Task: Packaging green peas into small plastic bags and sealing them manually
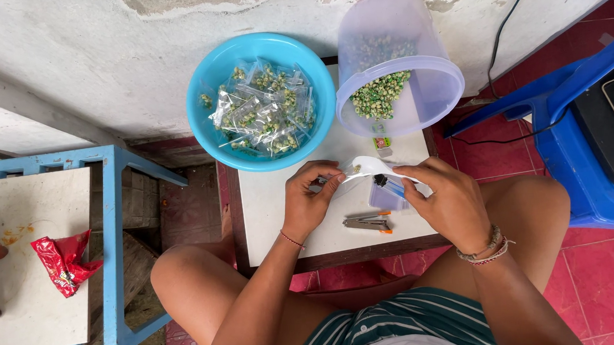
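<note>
White plastic spoon [373, 165] sits between your two hands over the middle of the small white table [274, 218], its bowl toward your left hand [308, 203]. Your left fingers are pinched together on the mouth of a small clear bag [339, 183], which touches the spoon's bowl. Your right hand [449, 202] is curled with the fingers closed over the spoon's handle end; a blue-and-black object under that hand is too hidden to identify.

A stapler [368, 223] lies on the table near its front edge, between your wrists and not touched by either hand. A blue basin [204, 93] full of filled clear packets [263, 111] rests at the table's back left corner. A tilted translucent tub [393, 65] holding green coated nuts [379, 95] rests at the back right corner, its mouth facing you. A red wrapper [65, 263] lies on the blue-framed stand [113, 229] to your left, well apart from the table.
</note>
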